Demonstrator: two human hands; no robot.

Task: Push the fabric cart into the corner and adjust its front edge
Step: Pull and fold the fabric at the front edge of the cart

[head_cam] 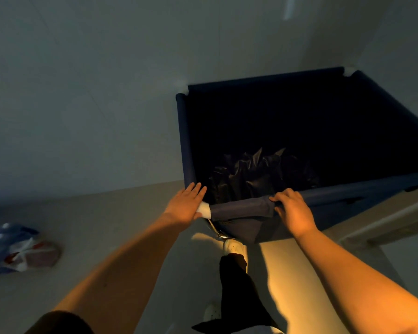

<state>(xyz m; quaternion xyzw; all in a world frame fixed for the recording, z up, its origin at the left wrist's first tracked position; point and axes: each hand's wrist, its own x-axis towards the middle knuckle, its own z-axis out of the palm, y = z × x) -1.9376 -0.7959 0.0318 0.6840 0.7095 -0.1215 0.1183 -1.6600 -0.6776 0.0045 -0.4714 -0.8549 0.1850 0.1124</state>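
A dark blue fabric cart (263, 80) with a tube frame stands against the wall, its far corner in the room's corner. Crumpled black plastic (256, 172) lies inside it. The fabric of its front edge (241, 208) is bunched and pulled back from a white corner joint (206, 210). My left hand (185, 204) rests flat with fingers apart on the near left corner, by that joint. My right hand (293, 210) has its fingers curled over the bunched front-edge fabric.
A pale wall rises behind and to the left of the cart. A pack of bottles and a plastic bag (12, 249) lie on the floor at the left. My leg and white shoe (234, 247) are just below the cart's front. A door frame (384, 225) runs at the right.
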